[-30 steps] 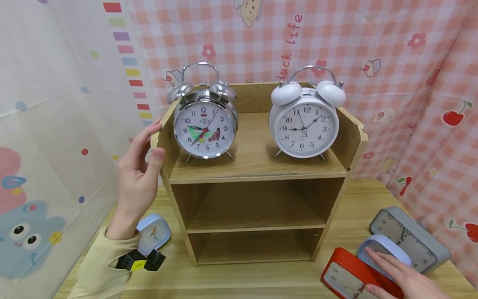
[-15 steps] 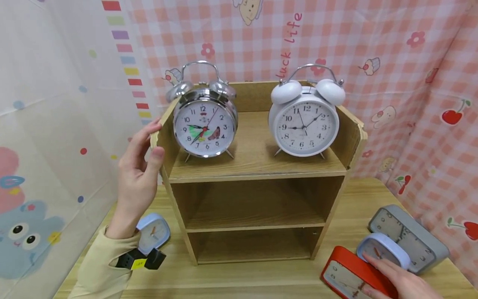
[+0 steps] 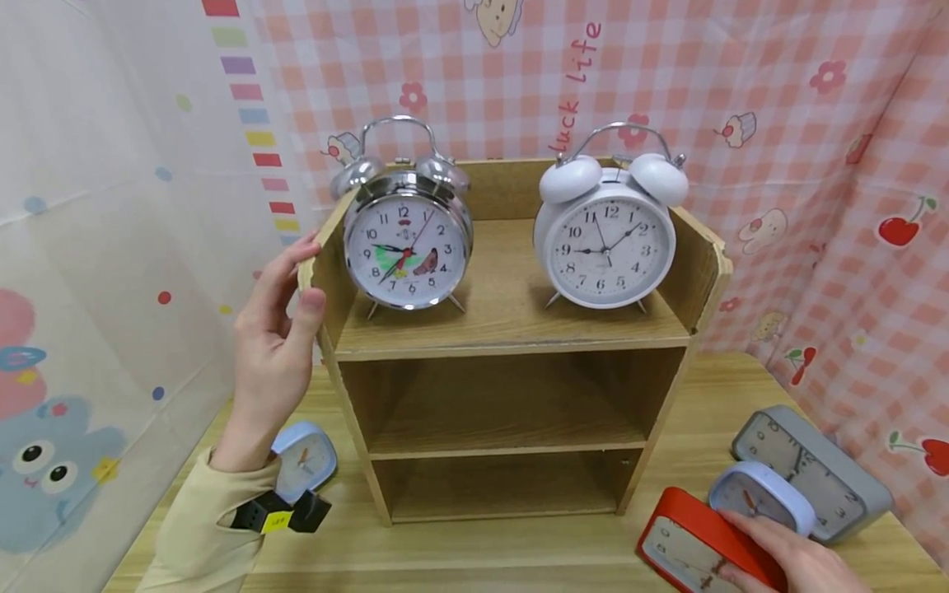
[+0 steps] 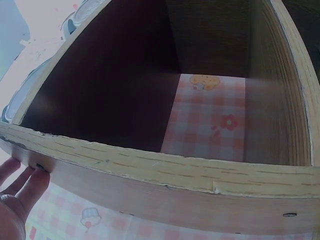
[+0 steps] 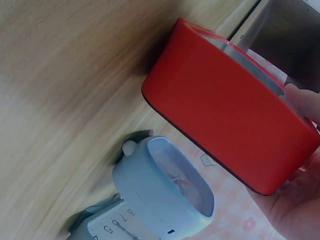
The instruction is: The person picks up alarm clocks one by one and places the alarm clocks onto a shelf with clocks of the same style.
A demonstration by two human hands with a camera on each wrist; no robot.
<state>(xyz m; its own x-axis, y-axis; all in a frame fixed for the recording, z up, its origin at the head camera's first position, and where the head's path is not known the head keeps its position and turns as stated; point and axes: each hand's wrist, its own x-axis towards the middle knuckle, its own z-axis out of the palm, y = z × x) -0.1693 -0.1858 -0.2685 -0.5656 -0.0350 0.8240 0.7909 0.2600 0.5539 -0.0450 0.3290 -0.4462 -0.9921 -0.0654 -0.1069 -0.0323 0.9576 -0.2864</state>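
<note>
Presently the right hand is pinching the near end of the red clock — its long axis slanting leftward toward the wooden shelf. The left hand, fingers loosely extended, is touching the wooden shelf.

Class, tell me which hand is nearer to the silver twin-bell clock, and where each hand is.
Left. The left hand touches the shelf at its side, close beside the silver clock; the right hand is farther away, low on the right, holding the red clock.
</note>
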